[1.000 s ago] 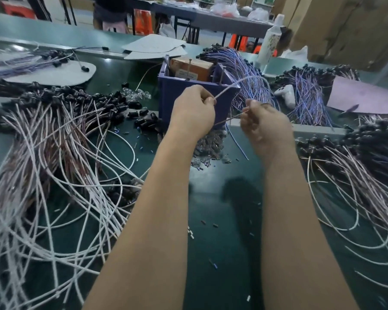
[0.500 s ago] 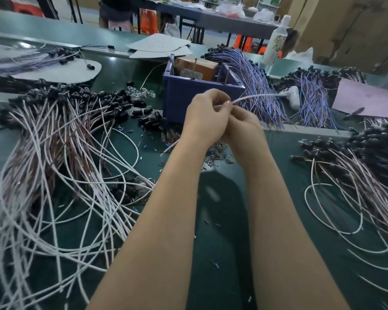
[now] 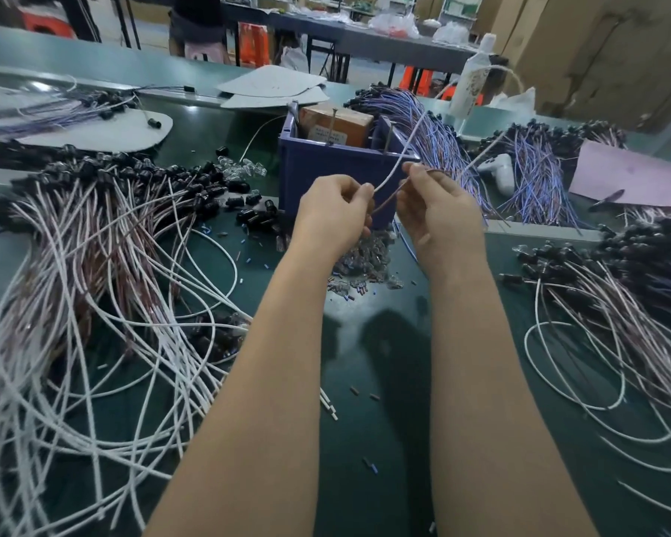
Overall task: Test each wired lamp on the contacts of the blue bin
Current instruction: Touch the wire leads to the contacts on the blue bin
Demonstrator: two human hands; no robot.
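1. The left hand (image 3: 334, 215) is seen curled, with thumb and forefinger closed tight on a white lead (image 3: 398, 157). Nothing else can be seen in it.
2. The right hand (image 3: 438, 215) is raised just beside it. Its fingertips are pinched on the upper end of a brown lead (image 3: 388, 197).
3. That brown lead is stretched down and to the left across the gap, to the left hand's fingers.
4. From the left pinch the white lead is carried up and away to the right, over the near right corner of the blue bin (image 3: 326, 168).
5. The bin is found directly behind both pinches, its near wall partly covered by the knuckles.
6. Two upright metal contacts (image 3: 389, 138) are seen rising from the bin, above and beyond the grips. One is right beside the white lead, but whether they touch cannot be told.
7. The lamp end of the held leads cannot be made out.
8. A brown box (image 3: 338, 124) is lodged inside the bin, beyond the left pinch.
9. Under the hands, a small pile of clear parts (image 3: 365, 261) is scattered on the green table (image 3: 365, 381).
10. Out to the left of the left hand, a big heap of wired lamps (image 3: 94, 234) is spread.
11. A second heap (image 3: 616, 288) is spread to the right of the right hand.
12. Purple-wired bundles (image 3: 438, 137) are draped beyond the right pinch, behind the bin.
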